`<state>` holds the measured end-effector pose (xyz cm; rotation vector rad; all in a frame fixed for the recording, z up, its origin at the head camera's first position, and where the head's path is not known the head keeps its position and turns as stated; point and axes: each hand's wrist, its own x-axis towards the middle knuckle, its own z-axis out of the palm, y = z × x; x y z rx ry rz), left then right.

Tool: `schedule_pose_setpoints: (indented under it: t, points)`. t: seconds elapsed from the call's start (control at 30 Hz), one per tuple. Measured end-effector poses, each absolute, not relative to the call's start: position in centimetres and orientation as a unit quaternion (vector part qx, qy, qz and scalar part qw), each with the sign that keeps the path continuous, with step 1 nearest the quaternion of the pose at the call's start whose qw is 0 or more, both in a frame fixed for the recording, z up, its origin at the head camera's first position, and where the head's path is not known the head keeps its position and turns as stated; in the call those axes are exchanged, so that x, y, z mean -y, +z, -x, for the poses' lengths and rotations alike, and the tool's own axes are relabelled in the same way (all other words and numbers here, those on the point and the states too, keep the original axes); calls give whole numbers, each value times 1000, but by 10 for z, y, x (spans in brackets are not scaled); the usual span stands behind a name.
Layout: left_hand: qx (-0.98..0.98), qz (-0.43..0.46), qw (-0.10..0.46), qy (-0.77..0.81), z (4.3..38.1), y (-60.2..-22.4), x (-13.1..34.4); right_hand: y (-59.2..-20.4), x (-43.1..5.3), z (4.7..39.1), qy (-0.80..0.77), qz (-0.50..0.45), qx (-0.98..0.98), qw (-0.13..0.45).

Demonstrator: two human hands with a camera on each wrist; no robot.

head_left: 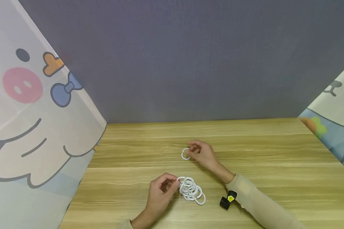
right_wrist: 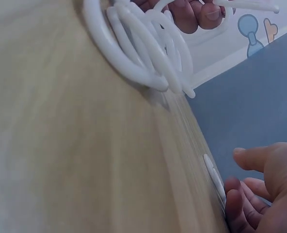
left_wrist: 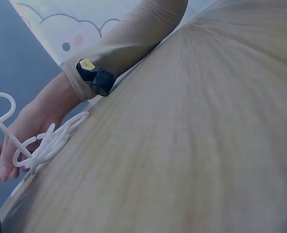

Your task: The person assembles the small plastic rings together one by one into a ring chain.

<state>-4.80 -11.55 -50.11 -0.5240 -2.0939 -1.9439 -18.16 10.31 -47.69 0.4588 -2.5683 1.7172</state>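
A cluster of linked white plastic rings (head_left: 190,190) lies on the wooden table by my left hand (head_left: 159,194). My left thumb and fingertips pinch the ring at the cluster's left end; the left wrist view shows that ring (left_wrist: 11,104) raised above the others. Farther back, a single white ring (head_left: 182,155) lies flat on the table. Beside it is my right hand (head_left: 204,155). In the right wrist view, the fingertips (right_wrist: 234,196) are at the lone ring (right_wrist: 212,172), and the thumb stands well apart from them.
The wood-grain table (head_left: 126,146) meets a grey upright panel (head_left: 189,63) at the back. Cartoon-printed cloth (head_left: 74,127) hangs on the left, with more printed cloth (head_left: 338,124) on the right. A black wrist camera (head_left: 227,200) is strapped to the right sleeve.
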Motion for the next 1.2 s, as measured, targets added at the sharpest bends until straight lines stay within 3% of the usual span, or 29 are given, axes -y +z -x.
schedule_pose_setpoints:
  t: [0.23, 0.7, 1.2]
  points:
    - [715, 186, 120, -663, 48, -501, 116, -481, -100, 188, 491, -148, 857, 41]
    - [727, 177, 120, -652, 49, -501, 116, -482, -100, 188, 399, -150, 903, 51]
    - [723, 185, 120, -655, 50, -503, 116, -486, -105, 181, 391, -196, 897, 69]
